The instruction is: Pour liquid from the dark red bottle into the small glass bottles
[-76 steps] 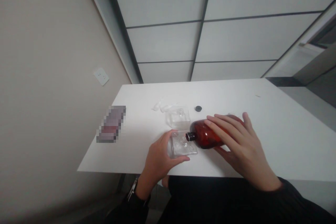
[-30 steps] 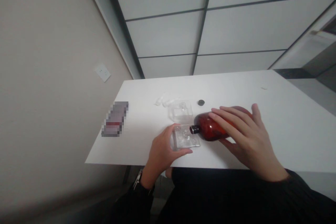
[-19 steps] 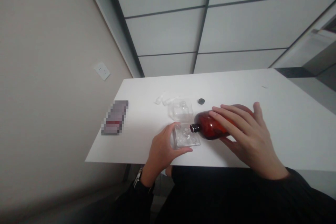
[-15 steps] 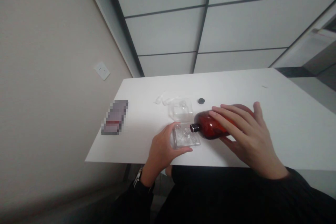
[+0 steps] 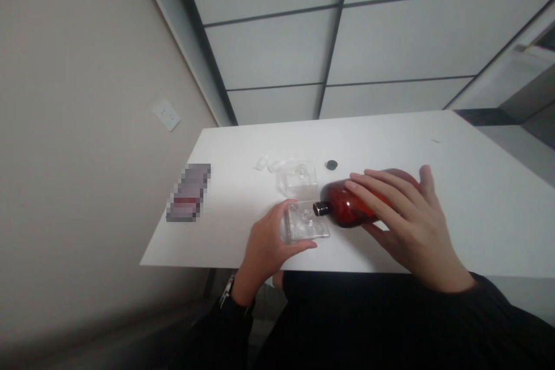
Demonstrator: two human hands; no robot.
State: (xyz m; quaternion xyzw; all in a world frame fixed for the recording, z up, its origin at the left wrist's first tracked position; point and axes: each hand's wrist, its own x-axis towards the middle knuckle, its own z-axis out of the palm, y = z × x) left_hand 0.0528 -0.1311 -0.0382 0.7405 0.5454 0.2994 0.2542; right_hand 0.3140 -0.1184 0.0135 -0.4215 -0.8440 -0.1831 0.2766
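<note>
An amber glass bottle lies on its side under my right hand, whose fingers wrap over its shoulder and body. Its black neck points left and nearly meets a square clear plastic piece with a round boss at its centre. My left hand grips that piece along its left and near edges. A second clear plastic piece stands just behind it. A round black cap rests on the table behind the bottle.
The white table ends at a beige wall with a socket on the left. Small white plastic pieces lie at the back. A pixelated rectangular object lies near the left edge. My dark sleeves fill the bottom.
The view has drifted, so the table sits higher in the frame. Both hands keep their hold, and the bottle's neck stays close to the clear piece.
</note>
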